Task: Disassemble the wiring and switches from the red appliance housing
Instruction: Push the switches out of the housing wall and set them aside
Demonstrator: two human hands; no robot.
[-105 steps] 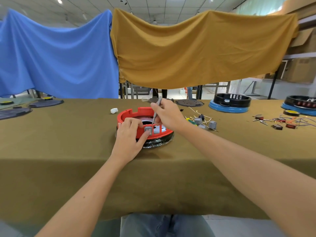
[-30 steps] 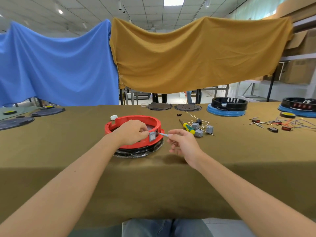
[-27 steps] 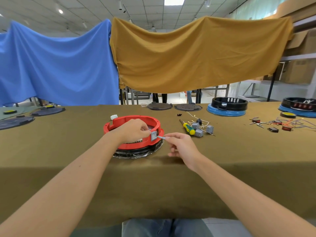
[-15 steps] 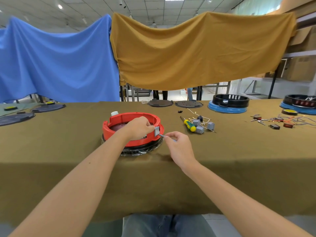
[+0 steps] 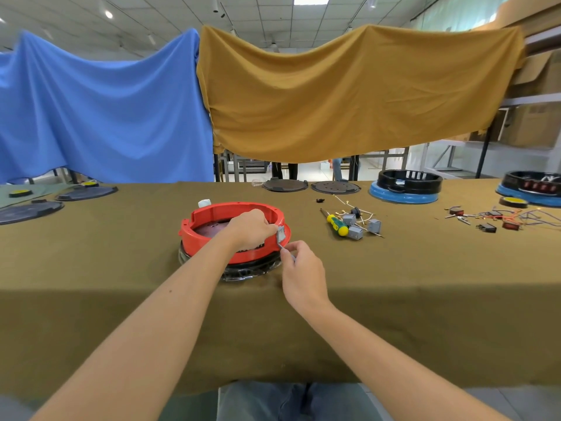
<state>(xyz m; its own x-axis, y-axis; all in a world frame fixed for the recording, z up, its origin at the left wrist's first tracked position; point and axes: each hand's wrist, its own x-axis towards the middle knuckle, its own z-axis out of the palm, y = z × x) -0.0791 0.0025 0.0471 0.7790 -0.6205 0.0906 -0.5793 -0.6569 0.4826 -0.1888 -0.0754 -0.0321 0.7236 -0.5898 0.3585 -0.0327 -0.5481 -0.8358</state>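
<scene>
Head view: near the table's [image 5: 91,268] front edge, at its middle, the red housing [image 5: 212,220] is steadied by the left hand [image 5: 247,229], whose grip pinches a grey switch [image 5: 281,233] at the rim. A thin tool [image 5: 287,252] is grasped in the right hand [image 5: 302,268], tip at the switch.

a long table [image 5: 91,299] draped in olive-brown cloth runs under both hands. beyond them, a blue sheet [image 5: 100,110] hangs to the left beside a mustard sheet [image 5: 349,95] straight ahead. above is a white tiled ceiling [image 5: 273,10] with panel lights. far right of the hands stand metal shelves holding cardboard boxes [image 5: 540,123].
</scene>
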